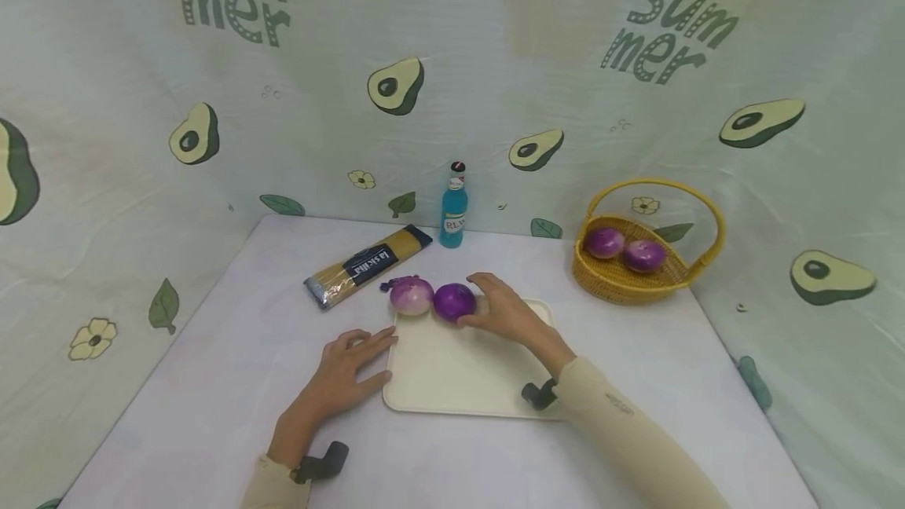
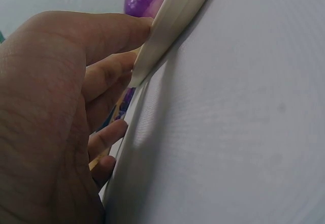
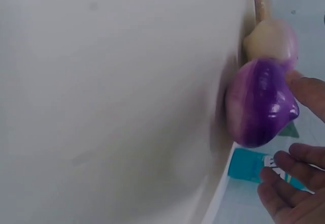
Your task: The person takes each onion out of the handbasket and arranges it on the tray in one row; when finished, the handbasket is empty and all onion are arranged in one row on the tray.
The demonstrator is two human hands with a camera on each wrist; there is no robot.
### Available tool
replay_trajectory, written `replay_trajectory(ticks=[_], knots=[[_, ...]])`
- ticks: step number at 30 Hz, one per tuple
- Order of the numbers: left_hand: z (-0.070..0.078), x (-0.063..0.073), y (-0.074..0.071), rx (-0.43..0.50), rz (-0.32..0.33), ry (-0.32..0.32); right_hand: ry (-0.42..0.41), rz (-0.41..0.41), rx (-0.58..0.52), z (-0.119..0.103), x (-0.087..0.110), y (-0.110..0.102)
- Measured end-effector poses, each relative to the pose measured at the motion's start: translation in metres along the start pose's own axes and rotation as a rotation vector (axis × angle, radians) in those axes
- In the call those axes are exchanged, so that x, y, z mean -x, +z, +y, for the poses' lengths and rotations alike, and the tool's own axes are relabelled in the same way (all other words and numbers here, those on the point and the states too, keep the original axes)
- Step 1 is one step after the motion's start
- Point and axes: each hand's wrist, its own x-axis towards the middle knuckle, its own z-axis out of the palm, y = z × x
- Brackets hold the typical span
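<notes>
A cream rectangular tray point(image 1: 459, 371) lies on the table. At its back edge sit a dark purple onion point(image 1: 455, 302) and a paler pink-and-white onion point(image 1: 412, 296), side by side. My right hand point(image 1: 505, 311) is spread around the right side of the dark onion; in the right wrist view its thumb point(image 3: 309, 92) is right at the skin, while the other fingers stand apart from it. My left hand point(image 1: 342, 375) rests at the tray's left edge with fingers extended. The left wrist view shows its thumb and fingertips at the rim point(image 2: 162, 36).
Behind the tray lie a spaghetti pack point(image 1: 369, 265) and an upright blue bottle point(image 1: 454, 206). A small purple item point(image 1: 389, 285) pokes out beside the pale onion. At back right stands a handled wicker basket point(image 1: 622, 291) with two purple onions point(image 1: 645, 255). Printed cloth walls surround the table.
</notes>
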Motion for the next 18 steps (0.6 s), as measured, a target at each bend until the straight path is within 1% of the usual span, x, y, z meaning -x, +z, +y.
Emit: replay_trajectory(ticks=[4,12,18], knots=[[0.0,0.0,0.0,0.009,-0.009,-0.012,0.002,0.019,-0.006,0.008,0.007,-0.01],[-0.003,0.0,0.002,0.009,0.01,0.013,0.014,0.044,0.009,0.028,0.02,-0.024],[-0.001,0.0,0.002,0.006,0.01,0.008,0.042,0.055,0.035,0.044,0.025,-0.032]])
